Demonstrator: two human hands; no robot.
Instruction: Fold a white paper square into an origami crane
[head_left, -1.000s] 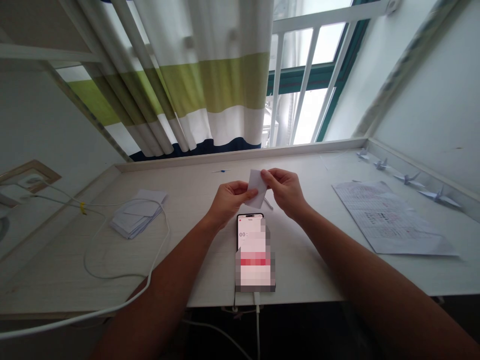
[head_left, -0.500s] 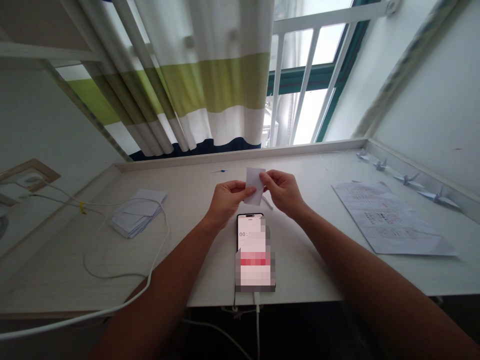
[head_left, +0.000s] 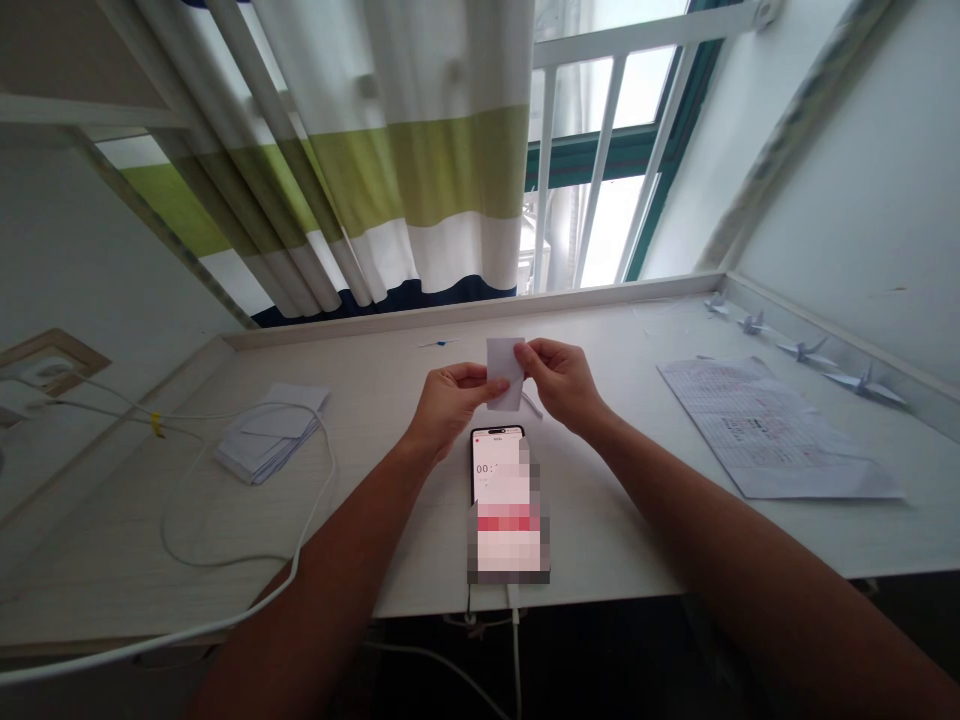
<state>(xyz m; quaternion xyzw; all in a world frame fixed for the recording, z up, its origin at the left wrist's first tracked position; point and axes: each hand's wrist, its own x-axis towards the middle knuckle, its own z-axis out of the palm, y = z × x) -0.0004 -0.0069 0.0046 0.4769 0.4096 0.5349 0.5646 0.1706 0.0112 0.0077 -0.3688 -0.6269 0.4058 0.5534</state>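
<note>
A small white rectangle of folded paper (head_left: 504, 372) is held upright above the desk, beyond the phone. My left hand (head_left: 455, 400) pinches its lower left side, thumb across the front face. At its upper right edge, my right hand (head_left: 559, 378) grips the paper between thumb and fingers. The fingers behind the sheet are partly hidden. Just below the hands lies a phone (head_left: 499, 490) with its screen lit, showing digits; much of it is blurred into blocks. A thin white stick-like item (head_left: 532, 403) rests on the desk behind the paper.
White paper sheets (head_left: 266, 440) are stacked at left, under a looping white cable (head_left: 334, 455). At right lies a printed grid sheet (head_left: 772, 430). Several folded paper cranes (head_left: 802, 350) line the right ledge. A small blue-centred item (head_left: 441, 343) lies near the back. Another cable (head_left: 514, 620) plugs into the phone.
The view has shifted slightly, moving the desk items a little left in the picture. Both hands keep the same hold on the folded paper.
</note>
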